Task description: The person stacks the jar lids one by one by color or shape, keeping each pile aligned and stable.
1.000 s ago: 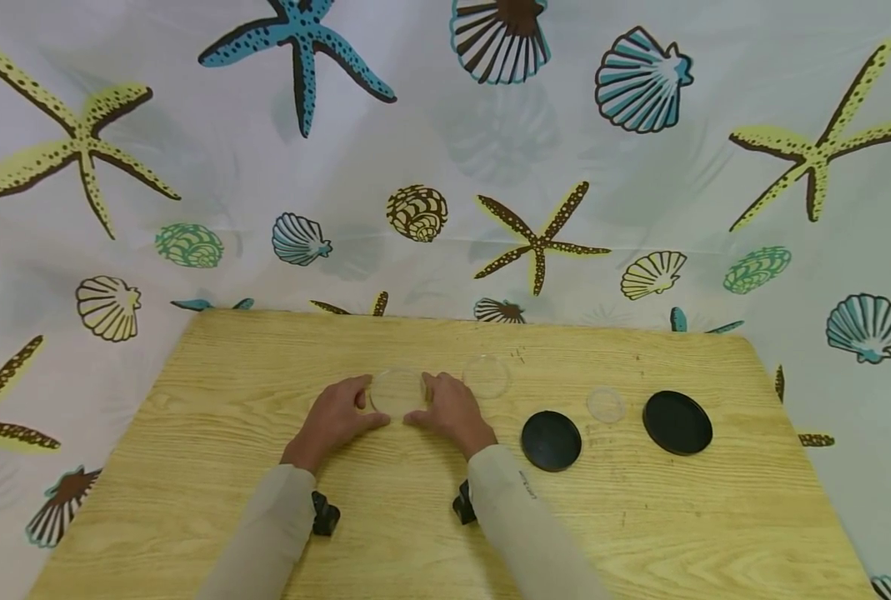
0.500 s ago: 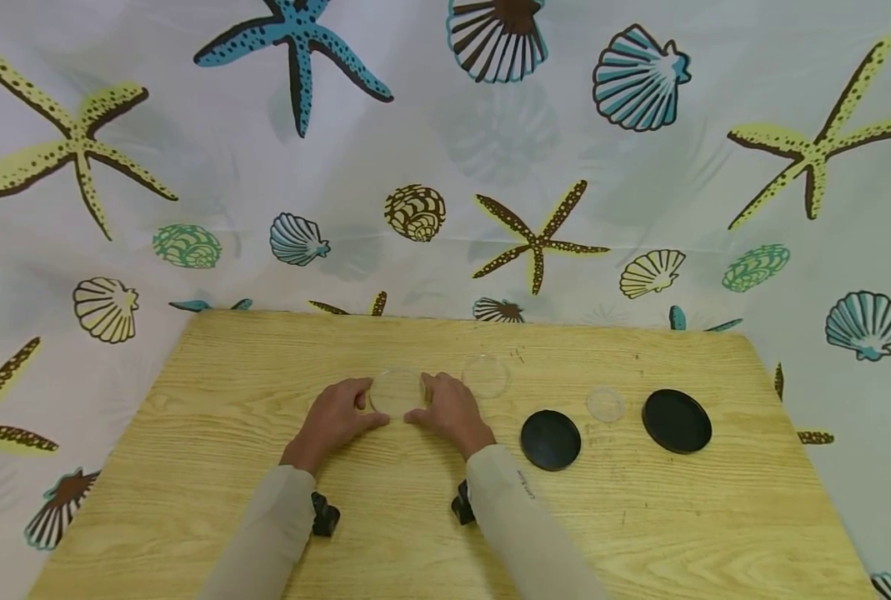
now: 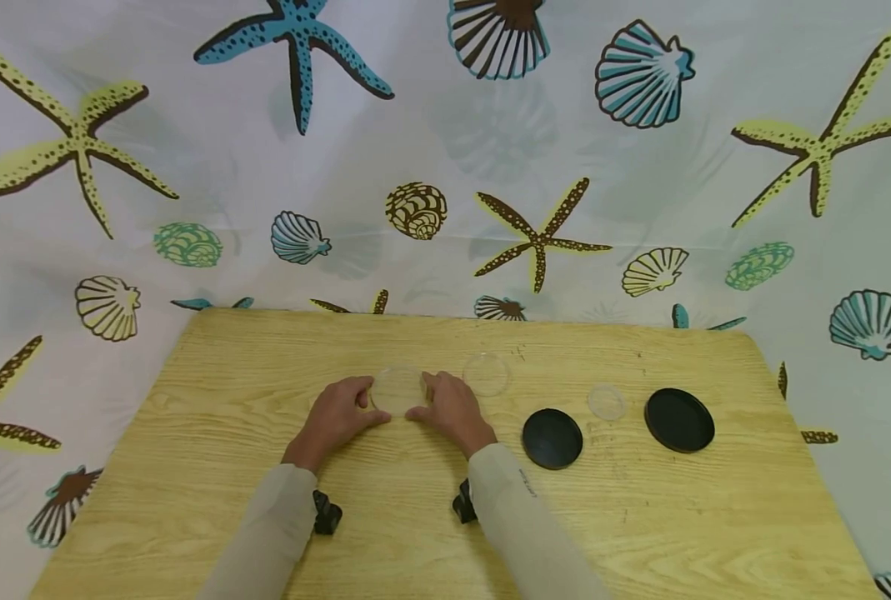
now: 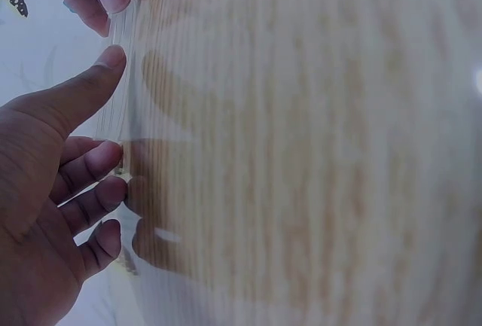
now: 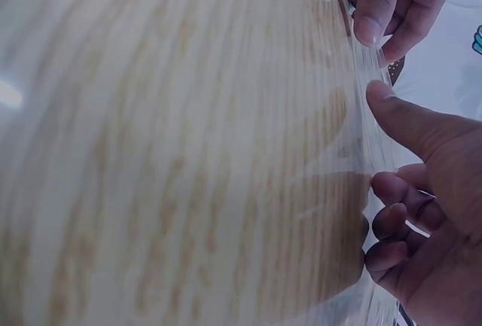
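A clear, round, shallow dish (image 3: 398, 392) rests on the wooden table (image 3: 227, 500), left of its middle. From the left side, my left hand (image 3: 337, 411) grips the rim, thumb at the near edge and fingers around the far side. My right hand (image 3: 454, 410) mirrors it on the right. In the left wrist view, thumb and fingertips sit right at the transparent side wall (image 4: 114, 108), close over the wood. Fine parallel lines run along that wall (image 5: 373, 126) in the right wrist view, beside the right thumb and curled fingers.
Just right of my right hand lies another clear disc (image 3: 486, 375). Further right are a black round lid (image 3: 553, 439), a smaller clear disc (image 3: 606, 402) and a larger black round dish (image 3: 679, 421) with a raised rim. A shell-and-starfish cloth (image 3: 415, 275) hangs behind the table.
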Motion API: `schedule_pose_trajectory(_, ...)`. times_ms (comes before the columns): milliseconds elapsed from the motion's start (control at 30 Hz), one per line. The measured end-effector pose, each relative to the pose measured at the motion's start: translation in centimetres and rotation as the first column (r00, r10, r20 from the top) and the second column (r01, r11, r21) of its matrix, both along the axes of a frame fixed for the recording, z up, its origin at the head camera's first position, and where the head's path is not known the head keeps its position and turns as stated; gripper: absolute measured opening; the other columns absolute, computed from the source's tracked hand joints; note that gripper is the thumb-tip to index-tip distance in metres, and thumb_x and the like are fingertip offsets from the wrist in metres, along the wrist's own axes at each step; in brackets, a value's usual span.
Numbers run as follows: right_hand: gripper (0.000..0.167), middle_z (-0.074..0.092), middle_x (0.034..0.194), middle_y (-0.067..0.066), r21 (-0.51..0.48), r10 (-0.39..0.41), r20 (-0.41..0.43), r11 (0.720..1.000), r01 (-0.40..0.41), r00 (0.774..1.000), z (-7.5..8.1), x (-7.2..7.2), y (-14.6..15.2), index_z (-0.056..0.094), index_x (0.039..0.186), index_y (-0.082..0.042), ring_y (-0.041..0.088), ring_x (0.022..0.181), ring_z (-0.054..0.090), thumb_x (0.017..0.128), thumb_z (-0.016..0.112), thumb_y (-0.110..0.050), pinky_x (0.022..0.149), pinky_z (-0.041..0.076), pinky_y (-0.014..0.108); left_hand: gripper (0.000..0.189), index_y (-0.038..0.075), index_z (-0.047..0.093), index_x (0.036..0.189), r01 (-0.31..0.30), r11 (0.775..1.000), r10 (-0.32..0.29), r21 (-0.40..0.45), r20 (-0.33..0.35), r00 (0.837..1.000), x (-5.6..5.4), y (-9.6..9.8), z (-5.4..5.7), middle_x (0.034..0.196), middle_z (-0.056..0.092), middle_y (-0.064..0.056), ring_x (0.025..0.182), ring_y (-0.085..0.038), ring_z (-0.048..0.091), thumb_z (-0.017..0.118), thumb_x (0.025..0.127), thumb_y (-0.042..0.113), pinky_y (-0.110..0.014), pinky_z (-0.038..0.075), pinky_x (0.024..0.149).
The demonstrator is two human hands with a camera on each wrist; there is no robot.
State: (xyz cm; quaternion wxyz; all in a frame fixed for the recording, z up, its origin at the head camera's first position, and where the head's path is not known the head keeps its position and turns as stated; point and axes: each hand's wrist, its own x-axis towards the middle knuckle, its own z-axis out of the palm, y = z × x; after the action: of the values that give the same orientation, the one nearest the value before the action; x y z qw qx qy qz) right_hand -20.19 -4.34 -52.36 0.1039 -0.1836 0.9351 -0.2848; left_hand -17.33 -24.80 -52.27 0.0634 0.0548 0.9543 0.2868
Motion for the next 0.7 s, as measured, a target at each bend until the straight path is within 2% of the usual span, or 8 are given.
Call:
schedule_pose_trajectory(167, 0.063, 0.044, 0.073, 0.0, -0.032, 0.001, 0.0, 0.999, -0.001, 1.0, 0.0, -0.1, 0.1, 0.059, 0.128, -0.004, 0.011, 0.063, 0.036, 0.078, 0.077, -0.038, 0.058, 0.03, 0.023, 0.045, 0.007, 0.059, 0.109, -0.004, 1.0, 0.004, -0.002, 0.01, 1.0, -0.1, 0.0, -0.1, 0.075, 0.049, -0.002, 0.062, -0.014, 0.038, 0.077, 0.079, 0.036, -0.03, 0.033, 0.061)
schedule_pose_trajectory(300, 0.041, 0.039, 0.07, -0.001, -0.042, 0.004, -0.01, 0.999, -0.005, 1.0, 0.2, -0.1, 0.1, 0.062, 0.098, -0.005, 0.011, 0.062, 0.035, 0.078, 0.077, -0.037, 0.057, 0.029, 0.023, 0.048, 0.005, 0.058, 0.111, -0.008, 1.0, 0.008, -0.002, 0.016, 1.0, -0.1, 0.0, 0.1, 0.077, 0.05, -0.002, 0.064, -0.014, 0.039, 0.076, 0.079, 0.037, -0.031, 0.035, 0.066)
schedule_pose_trajectory(400, 0.038, 0.04, 0.07, -0.001, -0.044, 0.007, -0.013, 0.999, -0.008, 1.0, 0.5, -0.1, 0.1, 0.058, 0.085, -0.005, 0.012, 0.062, 0.036, 0.078, 0.077, -0.037, 0.058, 0.03, 0.024, 0.044, 0.006, 0.058, 0.106, -0.007, 1.0, 0.007, 0.011, 0.012, 1.0, 0.0, 0.0, 0.5, 0.079, 0.051, -0.003, 0.065, -0.014, 0.04, 0.077, 0.079, 0.035, -0.031, 0.035, 0.065)
schedule_pose_trajectory(467, 0.038, 0.041, 0.071, -0.001, -0.042, 0.009, -0.009, 0.999, -0.009, 1.0, 0.7, -0.1, 0.1, 0.061, 0.092, -0.005, 0.011, 0.062, 0.037, 0.079, 0.077, -0.036, 0.058, 0.031, 0.024, 0.041, 0.005, 0.059, 0.103, -0.005, 1.0, 0.005, 0.014, 0.01, 1.0, 0.0, 0.1, 0.7, 0.08, 0.052, -0.004, 0.065, -0.015, 0.04, 0.077, 0.079, 0.034, -0.03, 0.034, 0.063)
schedule_pose_trajectory(533, 0.046, 0.043, 0.071, -0.001, -0.048, 0.006, 0.003, 0.999, -0.006, 1.0, 0.9, -0.1, 0.1, 0.064, 0.108, -0.003, 0.011, 0.062, 0.037, 0.079, 0.077, -0.036, 0.058, 0.031, 0.023, 0.04, 0.005, 0.059, 0.102, -0.003, 1.0, 0.003, 0.013, 0.01, 1.0, -0.1, 0.1, 0.8, 0.081, 0.053, -0.005, 0.065, -0.015, 0.04, 0.076, 0.08, 0.034, -0.03, 0.034, 0.062)
schedule_pose_trajectory(633, 0.063, 0.044, 0.071, 0.0, -0.052, 0.002, 0.017, 0.999, -0.001, 1.0, 1.2, 0.0, 0.2, 0.057, 0.129, -0.002, 0.011, 0.061, 0.037, 0.079, 0.077, -0.035, 0.058, 0.031, 0.023, 0.048, 0.003, 0.06, 0.111, -0.01, 1.0, 0.01, 0.002, 0.024, 1.0, -0.1, 0.1, 0.8, 0.083, 0.056, -0.005, 0.066, -0.015, 0.042, 0.076, 0.08, 0.036, -0.031, 0.037, 0.065)
schedule_pose_trajectory(700, 0.068, 0.045, 0.071, 0.0, -0.055, 0.0, 0.019, 0.998, 0.001, 1.0, 1.4, 0.0, 0.2, 0.053, 0.134, -0.002, 0.011, 0.061, 0.036, 0.079, 0.077, -0.035, 0.058, 0.031, 0.023, 0.058, 0.002, 0.057, 0.122, -0.016, 1.0, 0.016, -0.002, 0.035, 0.999, -0.1, 0.1, 0.9, 0.085, 0.058, -0.004, 0.069, -0.015, 0.045, 0.076, 0.079, 0.036, -0.032, 0.04, 0.068)
